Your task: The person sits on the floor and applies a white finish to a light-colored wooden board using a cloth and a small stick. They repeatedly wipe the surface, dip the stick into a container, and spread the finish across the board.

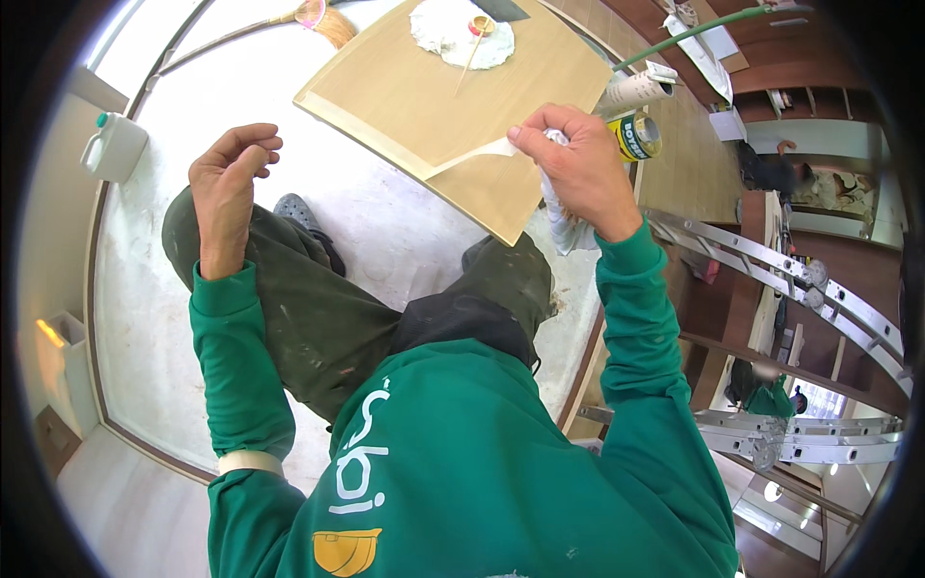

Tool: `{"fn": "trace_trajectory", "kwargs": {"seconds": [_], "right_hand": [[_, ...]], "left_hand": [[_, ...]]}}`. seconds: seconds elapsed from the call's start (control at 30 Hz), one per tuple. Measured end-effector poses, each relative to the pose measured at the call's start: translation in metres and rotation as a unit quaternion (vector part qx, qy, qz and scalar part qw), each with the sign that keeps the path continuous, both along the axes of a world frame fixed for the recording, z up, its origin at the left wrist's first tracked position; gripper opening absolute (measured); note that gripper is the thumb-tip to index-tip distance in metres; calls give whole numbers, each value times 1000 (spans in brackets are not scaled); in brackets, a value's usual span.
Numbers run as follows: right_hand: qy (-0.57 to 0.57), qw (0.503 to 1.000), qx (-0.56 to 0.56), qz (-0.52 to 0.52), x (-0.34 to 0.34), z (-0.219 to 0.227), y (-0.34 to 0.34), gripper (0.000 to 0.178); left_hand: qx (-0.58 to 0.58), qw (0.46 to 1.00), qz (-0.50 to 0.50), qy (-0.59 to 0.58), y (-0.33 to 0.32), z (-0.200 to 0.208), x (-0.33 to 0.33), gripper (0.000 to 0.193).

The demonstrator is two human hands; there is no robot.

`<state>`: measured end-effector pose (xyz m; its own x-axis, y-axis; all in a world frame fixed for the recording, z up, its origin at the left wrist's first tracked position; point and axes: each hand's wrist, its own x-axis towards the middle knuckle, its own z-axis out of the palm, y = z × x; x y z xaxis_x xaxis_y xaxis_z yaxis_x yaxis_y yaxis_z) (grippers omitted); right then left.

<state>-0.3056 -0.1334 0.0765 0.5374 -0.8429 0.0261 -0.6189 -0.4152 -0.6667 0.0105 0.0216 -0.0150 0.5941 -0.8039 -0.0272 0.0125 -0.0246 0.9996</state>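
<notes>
A white floor (145, 289) spreads over the left and middle of the room; to the right are wooden shelves (809, 72) and metal ladders (732, 252). On the far right, another person (761, 171) shows, small and partly hidden.

Ahead of the seated wearer is a pale wood panel (385, 96), its near corner by the right knee (520, 279). The right hand (583, 169) pinches one end of a whitish strip (482, 154) between thumb and forefinger; the raised end slants up from the panel, and the other end meets it close to the near edge. A white cloth (561, 207) shows below that hand; whether the other fingers grip it, I cannot tell.

The left hand (226, 183) is raised above the left knee, fingers loosely bent, with nothing visible in it.

Toward the panel's far side, a white sheet (429, 34) bears a small cup (482, 26) with a thin stick (469, 65) against it. Just right of the panel stands a yellow-labelled tin (631, 138), near a paper roll (626, 91). A white jug (116, 149) is at left, a broom (332, 24) far left.
</notes>
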Motion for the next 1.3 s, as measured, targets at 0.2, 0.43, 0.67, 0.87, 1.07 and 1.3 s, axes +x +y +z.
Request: {"fn": "trace_trajectory", "kwargs": {"seconds": [0.2,0.43,0.67,0.87,1.07,1.3], "right_hand": [[-26,999,-18,21,24,29,-9,27],[-12,994,-86,59,44,38,-12,21],[-39,998,-47,27,62,58,-10,28],[-72,994,-78,38,74,94,-13,20],[-106,986,-111,70,103,126,1,14],[-122,977,-162,67,133,146,17,17]], "left_hand": [[-6,1000,18,-7,-5,0,0,28],[-13,999,28,-9,-3,2,1,28],[-16,999,32,20,-2,4,1,27],[-25,999,36,17,-2,4,2,27],[-50,995,80,27,-2,4,3,28],[-65,992,95,53,-1,5,5,28]]}}
